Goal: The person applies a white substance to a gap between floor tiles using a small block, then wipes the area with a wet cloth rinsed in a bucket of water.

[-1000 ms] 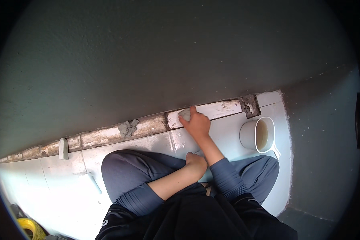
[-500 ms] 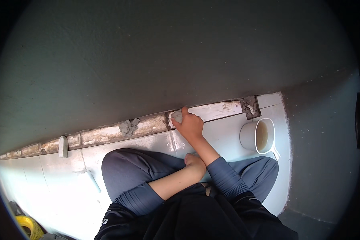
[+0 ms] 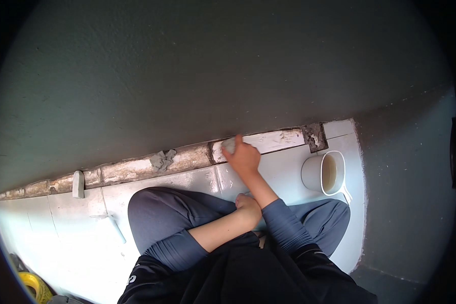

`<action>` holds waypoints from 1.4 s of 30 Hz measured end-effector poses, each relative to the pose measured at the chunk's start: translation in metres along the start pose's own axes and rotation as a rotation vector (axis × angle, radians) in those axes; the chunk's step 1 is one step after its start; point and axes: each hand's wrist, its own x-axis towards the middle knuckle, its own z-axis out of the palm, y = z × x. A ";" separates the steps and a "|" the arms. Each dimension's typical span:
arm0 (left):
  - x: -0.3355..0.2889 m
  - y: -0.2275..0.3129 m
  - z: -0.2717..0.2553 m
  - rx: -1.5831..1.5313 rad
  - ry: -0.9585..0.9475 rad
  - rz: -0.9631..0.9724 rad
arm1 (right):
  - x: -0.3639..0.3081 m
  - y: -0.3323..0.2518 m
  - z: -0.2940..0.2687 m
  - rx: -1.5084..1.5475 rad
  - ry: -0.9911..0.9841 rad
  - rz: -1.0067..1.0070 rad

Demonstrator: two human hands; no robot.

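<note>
Head-worn fisheye, facing down past knees (image 3: 154, 210) toward fingers (image 3: 240, 142).

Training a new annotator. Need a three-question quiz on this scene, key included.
1. Which hand holds the grey piece at the white strip: A) left, B) right?
2. True or false: the dipper has no handle.
3. Fill in: in the picture, the crumpled grey lump lies to the ___ of the grey piece.

Key: 1. B, the right hand. 2. False; the white dipper has a handle. 3. left.
</note>
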 end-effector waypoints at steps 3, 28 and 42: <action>-0.006 -0.005 0.003 -0.013 -0.041 -0.102 | 0.005 0.015 0.000 -0.006 -0.021 -0.005; 0.006 -0.017 0.008 0.062 0.176 -0.004 | 0.010 0.123 -0.030 -0.089 0.139 0.286; 0.005 -0.026 0.007 -0.017 0.335 0.174 | 0.009 0.141 -0.034 -0.055 0.080 0.234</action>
